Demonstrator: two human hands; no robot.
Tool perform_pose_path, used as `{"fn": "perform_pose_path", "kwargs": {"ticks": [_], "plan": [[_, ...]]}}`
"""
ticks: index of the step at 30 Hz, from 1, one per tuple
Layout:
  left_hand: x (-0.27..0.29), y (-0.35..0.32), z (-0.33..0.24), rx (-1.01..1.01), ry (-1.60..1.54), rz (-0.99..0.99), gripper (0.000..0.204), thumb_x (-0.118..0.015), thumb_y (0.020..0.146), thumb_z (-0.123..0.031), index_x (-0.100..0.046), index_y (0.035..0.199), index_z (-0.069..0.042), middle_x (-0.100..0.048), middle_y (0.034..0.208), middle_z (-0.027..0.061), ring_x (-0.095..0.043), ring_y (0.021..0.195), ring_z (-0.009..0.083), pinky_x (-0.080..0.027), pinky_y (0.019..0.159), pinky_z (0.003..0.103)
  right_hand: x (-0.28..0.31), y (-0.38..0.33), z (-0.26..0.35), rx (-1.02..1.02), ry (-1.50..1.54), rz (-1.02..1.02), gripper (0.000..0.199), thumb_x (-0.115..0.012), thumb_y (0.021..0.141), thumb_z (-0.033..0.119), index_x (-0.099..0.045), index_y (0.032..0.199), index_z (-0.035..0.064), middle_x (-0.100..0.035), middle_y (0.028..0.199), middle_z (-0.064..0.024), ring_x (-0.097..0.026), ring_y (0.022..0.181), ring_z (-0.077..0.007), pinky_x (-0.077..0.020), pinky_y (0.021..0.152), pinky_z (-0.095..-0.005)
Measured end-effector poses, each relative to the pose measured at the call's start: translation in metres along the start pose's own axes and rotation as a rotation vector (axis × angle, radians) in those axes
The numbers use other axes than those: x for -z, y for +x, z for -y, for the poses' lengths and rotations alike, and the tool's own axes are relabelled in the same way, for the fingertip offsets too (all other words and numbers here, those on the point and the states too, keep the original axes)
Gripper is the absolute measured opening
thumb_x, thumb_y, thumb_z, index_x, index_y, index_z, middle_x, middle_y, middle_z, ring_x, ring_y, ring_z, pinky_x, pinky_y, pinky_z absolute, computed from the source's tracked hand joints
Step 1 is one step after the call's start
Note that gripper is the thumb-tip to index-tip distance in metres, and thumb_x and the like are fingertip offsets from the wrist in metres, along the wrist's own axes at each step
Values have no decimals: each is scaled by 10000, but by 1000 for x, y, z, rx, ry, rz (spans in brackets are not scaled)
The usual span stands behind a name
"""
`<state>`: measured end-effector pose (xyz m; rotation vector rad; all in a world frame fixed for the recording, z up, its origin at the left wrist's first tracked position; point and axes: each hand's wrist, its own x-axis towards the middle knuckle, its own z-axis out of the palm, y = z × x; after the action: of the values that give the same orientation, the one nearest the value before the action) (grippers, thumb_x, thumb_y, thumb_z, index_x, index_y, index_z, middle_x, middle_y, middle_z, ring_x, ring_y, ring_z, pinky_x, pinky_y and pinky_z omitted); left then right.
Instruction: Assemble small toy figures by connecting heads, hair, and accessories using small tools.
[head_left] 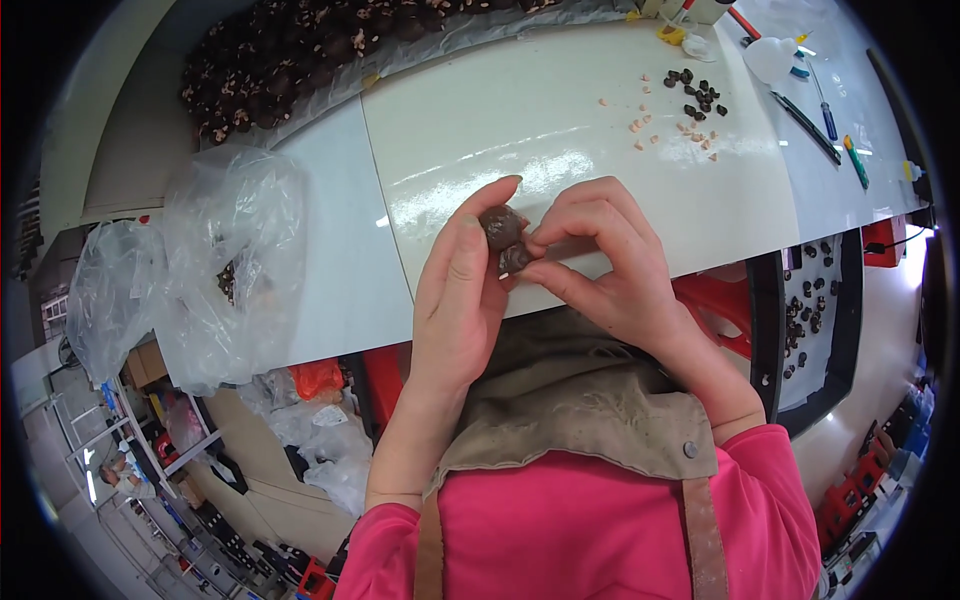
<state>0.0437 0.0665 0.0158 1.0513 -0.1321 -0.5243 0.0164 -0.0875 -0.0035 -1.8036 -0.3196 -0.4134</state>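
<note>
Over the near edge of the table, my left hand holds a small glossy dark brown figure, with a large rounded part above a smaller lower part. Its thumb and fingers close around the figure's left side. My right hand is closed in a pinch at the figure's right side, thumb and fingertips against the lower part. Any tiny piece between those fingertips is hidden. Beyond my right hand, several small dark pieces lie in a cluster with small pale pink pieces scattered beside them.
A white sheet covers the table. Many dark brown pieces with pink bits are heaped at far left, near clear plastic bags. A white bottle, screwdriver and green-handled tool lie at right. Below stands a black tray.
</note>
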Motion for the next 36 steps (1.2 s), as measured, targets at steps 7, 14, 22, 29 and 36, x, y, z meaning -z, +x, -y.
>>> {"fn": "perform_pose_path", "kwargs": {"ticks": [7, 14, 22, 29, 36], "plan": [[-2, -1, -1, 41, -13, -34, 453, -339, 995, -322, -376, 1323, -12, -520, 1104, 83, -523, 997, 165, -444, 855, 300, 0, 1, 0, 13, 29, -13, 352, -737, 695, -30, -525, 970, 23, -490, 984, -98, -599, 877, -172, -583, 716, -268], [-3, -5, 1, 50, 18, -66, 427, -380, 987, -298, -389, 1304, -12, -520, 1136, 103, -547, 1019, 196, -465, 851, 312, 2, -1, -1, 14, 40, -28, 354, -739, 697, -21, -527, 978, 21, -490, 992, -102, -598, 872, -171, -583, 716, -276], [0, 0, 5, 15, -35, 6, 342, -424, 982, -212, -454, 1268, -27, -549, 1154, 89, -533, 1055, 153, -429, 915, 300, 8, -1, -2, 63, -61, -24, 321, -745, 707, 23, -552, 964, 21, -506, 974, -106, -579, 881, -189, -556, 705, -273], [-2, -1, 5, 30, -22, 13, 347, -413, 985, -210, -452, 1270, -17, -554, 1174, 117, -523, 1095, 178, -418, 936, 311, 9, -4, -2, 69, -37, -41, 313, -740, 720, 47, -551, 968, 15, -513, 972, -110, -568, 889, -204, -544, 702, -278], [-1, 0, 3, 61, -52, -22, 342, -416, 971, -145, -446, 1280, -2, -511, 1238, 112, -514, 1086, 156, -411, 939, 305, 8, -2, -2, 79, -31, -62, 325, -746, 707, 43, -548, 964, 21, -535, 941, -101, -556, 882, -209, -531, 672, -274]]}}
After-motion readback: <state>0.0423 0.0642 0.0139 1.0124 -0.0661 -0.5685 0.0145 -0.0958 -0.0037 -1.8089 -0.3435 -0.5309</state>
